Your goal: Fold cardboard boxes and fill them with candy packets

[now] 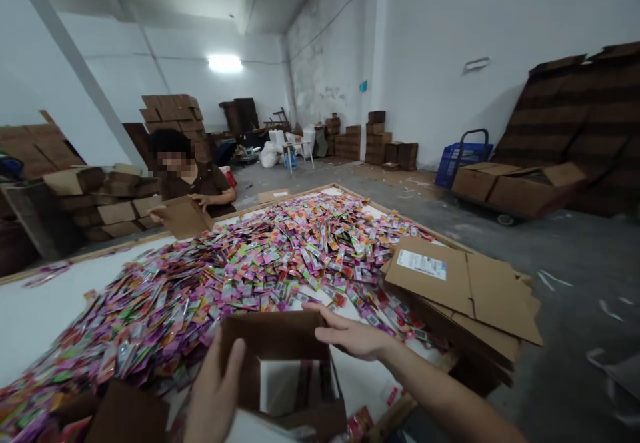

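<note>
we hold the open cardboard box (pixel 275 336) between our hands: our left hand (pixel 217 386) clasps one wall, our right hand (pixel 353 336) pinches the opposite rim; small plastic packets (pixel 270 256) heap beyond both.

Left hand (pixel 215 390) at the bottom of the frame, left of centre, slightly blurred, thumb (pixel 234 363) pointing up, right hand (pixel 350 336) in the lower middle, fingers reaching leftward, wrist nearly straight, bare right forearm (pixel 435 386) slanting to the lower right.
</note>
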A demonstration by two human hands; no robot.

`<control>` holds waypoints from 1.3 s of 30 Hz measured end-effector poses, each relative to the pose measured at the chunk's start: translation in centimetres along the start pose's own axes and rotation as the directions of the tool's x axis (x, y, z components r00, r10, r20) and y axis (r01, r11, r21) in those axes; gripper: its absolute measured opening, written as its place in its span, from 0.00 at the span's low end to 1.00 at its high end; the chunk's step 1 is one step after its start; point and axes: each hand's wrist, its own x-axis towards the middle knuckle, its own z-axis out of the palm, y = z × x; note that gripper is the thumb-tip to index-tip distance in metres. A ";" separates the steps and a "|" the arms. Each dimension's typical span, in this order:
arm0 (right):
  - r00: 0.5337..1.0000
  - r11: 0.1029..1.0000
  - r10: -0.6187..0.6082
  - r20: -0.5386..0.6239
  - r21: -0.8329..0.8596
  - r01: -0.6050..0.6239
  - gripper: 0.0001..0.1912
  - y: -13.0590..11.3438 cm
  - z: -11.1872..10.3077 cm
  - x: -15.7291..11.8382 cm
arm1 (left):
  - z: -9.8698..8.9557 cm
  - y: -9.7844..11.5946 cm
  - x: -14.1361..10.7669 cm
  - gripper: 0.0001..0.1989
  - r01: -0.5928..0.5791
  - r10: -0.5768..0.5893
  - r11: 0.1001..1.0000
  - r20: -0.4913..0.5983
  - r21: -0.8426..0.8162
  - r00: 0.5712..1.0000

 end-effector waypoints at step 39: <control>0.846 0.203 -0.532 -0.034 -0.975 0.089 0.24 14.1 6.6 -0.2 | 5.7 7.0 3.5 0.16 -0.576 0.253 0.802 0.782 0.160 0.569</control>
